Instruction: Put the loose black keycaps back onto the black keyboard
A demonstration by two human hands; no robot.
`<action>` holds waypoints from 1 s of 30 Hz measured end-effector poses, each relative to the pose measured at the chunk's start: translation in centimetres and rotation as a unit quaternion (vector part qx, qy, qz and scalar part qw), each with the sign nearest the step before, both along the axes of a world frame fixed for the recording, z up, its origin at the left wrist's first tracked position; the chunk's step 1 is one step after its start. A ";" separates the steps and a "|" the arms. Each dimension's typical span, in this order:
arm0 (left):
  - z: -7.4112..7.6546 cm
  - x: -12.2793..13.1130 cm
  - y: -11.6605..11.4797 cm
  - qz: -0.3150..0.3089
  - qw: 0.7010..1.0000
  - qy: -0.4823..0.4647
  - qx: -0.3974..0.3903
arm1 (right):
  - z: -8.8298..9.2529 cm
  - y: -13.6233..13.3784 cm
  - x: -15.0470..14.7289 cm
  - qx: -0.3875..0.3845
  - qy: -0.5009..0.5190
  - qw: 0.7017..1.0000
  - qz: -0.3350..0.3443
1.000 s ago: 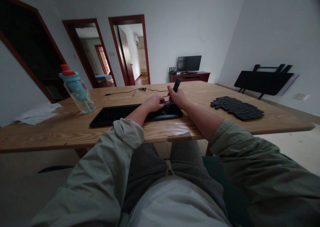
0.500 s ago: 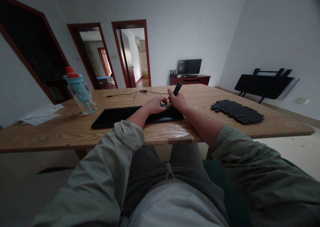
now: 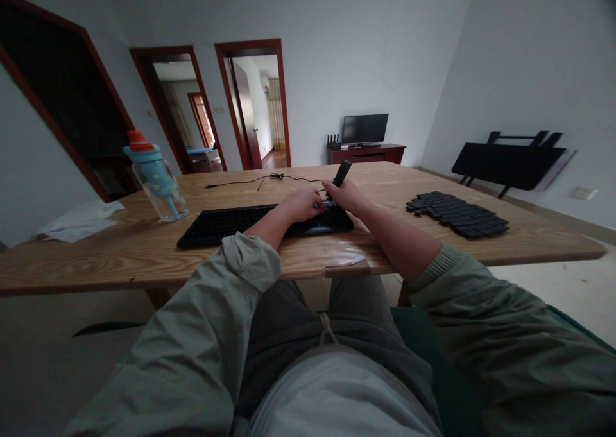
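Head view: a bottle (image 3: 160,183) is seen at ten o'clock from the black keyboard (image 3: 219,222). Over its three-o'clock end, the fingers of the left hand (image 3: 302,204) are curled tighter than just before, though whether anything is pinched cannot be told; by the right hand (image 3: 345,196) a dark handle (image 3: 342,172) is gripped, so the same spot is being worked. Well apart at three o'clock, black keycaps (image 3: 457,214) are grouped.

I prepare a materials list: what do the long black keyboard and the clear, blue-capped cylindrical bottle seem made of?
Long black keyboard: probably plastic, fairly matte; it shows only faint highlights. Clear cylindrical bottle: glass or hard plastic, smooth; it is see-through, with pale highlights.
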State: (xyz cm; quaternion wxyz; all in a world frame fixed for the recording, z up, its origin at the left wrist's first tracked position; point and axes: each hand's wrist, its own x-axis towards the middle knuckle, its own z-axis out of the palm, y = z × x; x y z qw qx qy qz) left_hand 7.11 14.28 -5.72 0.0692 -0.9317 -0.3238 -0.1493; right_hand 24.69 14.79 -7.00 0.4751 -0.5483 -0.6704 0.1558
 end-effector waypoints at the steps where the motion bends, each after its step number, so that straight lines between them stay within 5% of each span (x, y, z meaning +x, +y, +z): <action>1: 0.0 0.1 -0.1 0.008 1.000 0.004 0.000 | 0.1 -0.1 0.0 -0.001 -0.003 1.000 0.005; 7: -0.3 0.3 -0.1 0.035 0.999 -0.036 -0.018 | -0.2 -0.5 -1.0 0.000 0.103 0.993 0.060; 15: -0.8 -0.5 0.7 0.042 0.985 -0.134 -0.102 | 0.1 -0.5 -3.5 -0.025 0.363 0.930 0.053; 25: -0.1 -3.6 2.3 0.116 0.977 -0.160 -0.084 | -1.0 -0.6 -4.9 -0.052 0.315 0.945 0.075; 30: -0.3 -3.4 2.1 0.103 0.977 -0.163 -0.086 | -0.9 -0.7 -4.4 -0.064 0.288 0.953 0.074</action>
